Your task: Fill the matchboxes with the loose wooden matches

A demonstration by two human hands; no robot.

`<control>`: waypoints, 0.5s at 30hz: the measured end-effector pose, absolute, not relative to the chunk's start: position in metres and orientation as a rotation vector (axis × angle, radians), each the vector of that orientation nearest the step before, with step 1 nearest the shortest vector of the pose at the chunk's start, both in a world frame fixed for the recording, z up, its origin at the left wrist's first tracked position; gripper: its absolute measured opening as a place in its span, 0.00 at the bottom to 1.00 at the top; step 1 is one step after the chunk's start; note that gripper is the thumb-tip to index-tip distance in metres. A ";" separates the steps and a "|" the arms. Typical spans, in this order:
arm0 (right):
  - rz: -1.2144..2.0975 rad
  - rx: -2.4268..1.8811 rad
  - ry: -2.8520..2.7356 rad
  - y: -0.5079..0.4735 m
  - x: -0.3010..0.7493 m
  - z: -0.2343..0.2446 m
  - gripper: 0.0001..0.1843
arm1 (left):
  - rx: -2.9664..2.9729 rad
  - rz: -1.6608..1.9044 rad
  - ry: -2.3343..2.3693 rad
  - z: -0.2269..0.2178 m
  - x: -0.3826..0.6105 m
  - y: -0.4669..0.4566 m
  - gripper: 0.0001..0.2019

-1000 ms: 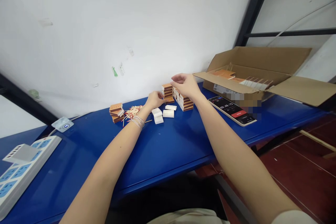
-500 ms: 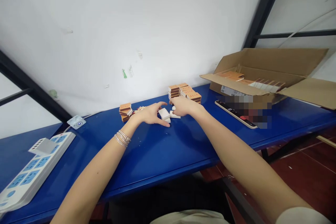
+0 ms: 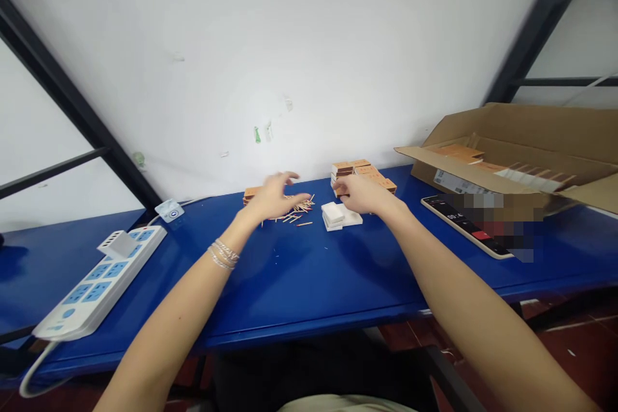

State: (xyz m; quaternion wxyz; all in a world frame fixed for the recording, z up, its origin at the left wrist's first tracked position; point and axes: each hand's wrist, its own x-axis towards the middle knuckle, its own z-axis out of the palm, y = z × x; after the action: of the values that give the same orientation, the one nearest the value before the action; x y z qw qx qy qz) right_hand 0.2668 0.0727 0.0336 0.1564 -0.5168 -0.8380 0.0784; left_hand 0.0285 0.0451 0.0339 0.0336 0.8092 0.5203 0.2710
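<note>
My left hand [image 3: 275, 196], slightly blurred, hovers with thumb and fingers apart over a pile of loose matches [image 3: 302, 205]. Partly behind that hand is a small stack of orange matchboxes [image 3: 252, 194]. My right hand [image 3: 363, 194] has bent fingers with a gap at the thumb, and nothing shows between them. Just in front of it several small white matchbox trays [image 3: 333, 214] lie together, some stacked. Beyond the right hand stands a larger group of orange matchboxes [image 3: 369, 170], partly covered by it.
An open cardboard box [image 3: 449, 164] with more matchboxes stands at the right. A phone [image 3: 463, 228] lies in front of it. At the left are a white power strip [image 3: 109, 283] and a small white device [image 3: 168, 210]. The blue table [image 3: 290, 290] meets a white wall.
My left hand has left the white trays and moved left over the matches. The right hand has lifted off the trays toward the matchbox stack. The view has shifted left.
</note>
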 end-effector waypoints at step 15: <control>0.511 -1.106 -2.789 0.035 0.205 0.004 0.06 | 2.060 1.157 2.129 0.000 -0.060 0.057 0.25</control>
State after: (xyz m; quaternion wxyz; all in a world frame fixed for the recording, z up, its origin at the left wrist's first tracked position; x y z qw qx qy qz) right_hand 0.2051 0.0346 0.0040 0.0489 -0.3628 -0.9154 0.1677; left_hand -0.0600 0.0573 0.0001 -0.0195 0.6476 0.6694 0.3637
